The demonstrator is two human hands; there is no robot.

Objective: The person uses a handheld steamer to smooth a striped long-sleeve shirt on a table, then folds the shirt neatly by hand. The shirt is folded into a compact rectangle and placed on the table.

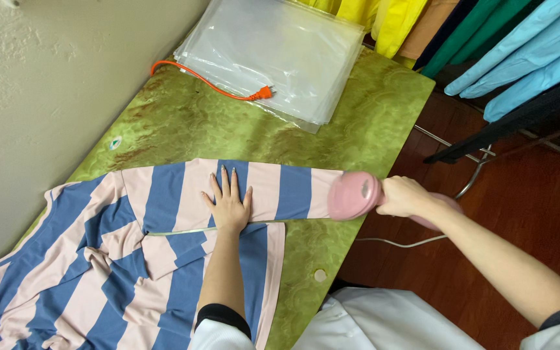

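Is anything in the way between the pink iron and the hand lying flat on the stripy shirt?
Nothing visible. The right hand holds the pink iron at the sleeve end of the striped shirt. Between it and the left hand, pressed flat on the sleeve, lies only bare striped cloth. The plastic bags and orange cord sit farther away.

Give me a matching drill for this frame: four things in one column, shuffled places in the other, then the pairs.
Things:
1. left hand
2. right hand
3. orange cord
4. plastic bags

Places:
A. stacked at the far end of the green table
B. gripping the pink iron at the sleeve's end
C. flat on the striped shirt
D. lying across the near edge of the bag stack, plug loose

Pairs: 1-C, 2-B, 3-D, 4-A
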